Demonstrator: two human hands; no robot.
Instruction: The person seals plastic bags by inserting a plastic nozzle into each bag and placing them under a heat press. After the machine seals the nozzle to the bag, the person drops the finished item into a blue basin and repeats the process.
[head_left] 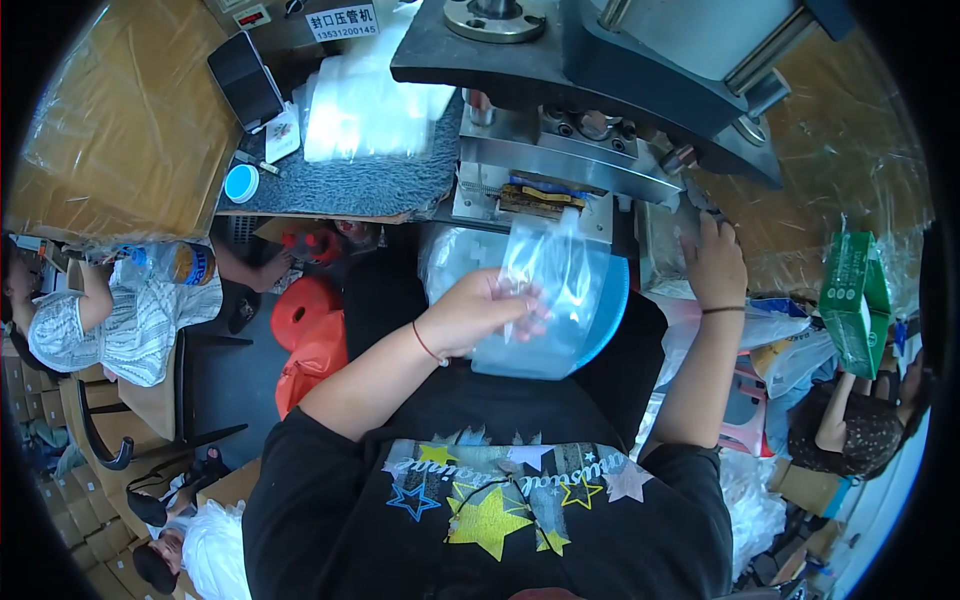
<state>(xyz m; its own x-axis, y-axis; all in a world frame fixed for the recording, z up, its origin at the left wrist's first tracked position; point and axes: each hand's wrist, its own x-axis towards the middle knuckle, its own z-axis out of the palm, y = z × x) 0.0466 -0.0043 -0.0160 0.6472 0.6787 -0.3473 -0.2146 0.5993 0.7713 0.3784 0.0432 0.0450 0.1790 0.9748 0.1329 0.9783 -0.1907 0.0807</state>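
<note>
My left hand (492, 312) pinches a clear plastic pouch (555, 300) by its side, thumb against the film. The pouch's narrow top end reaches up to the metal die (552, 196) of a press, close below its upper block (590, 135); whether the tip lies inside the die I cannot tell. Under the pouch, a blue basin (617, 315) sits on my lap with more clear plastic (458, 262) at its left. My right hand (716, 265) is held to the right of the press, fingers apart and slightly bent, beside a greyish box-like part (664, 245). Nothing shows in it.
A stack of clear pouches (370, 115) lies on a blue-grey cloth (330, 185) at the left, near a phone (246, 82) and a round blue-topped tub (241, 183). Wrapped cartons (130, 120) flank the bench. A green box (855, 300) stands right. Other people sit nearby.
</note>
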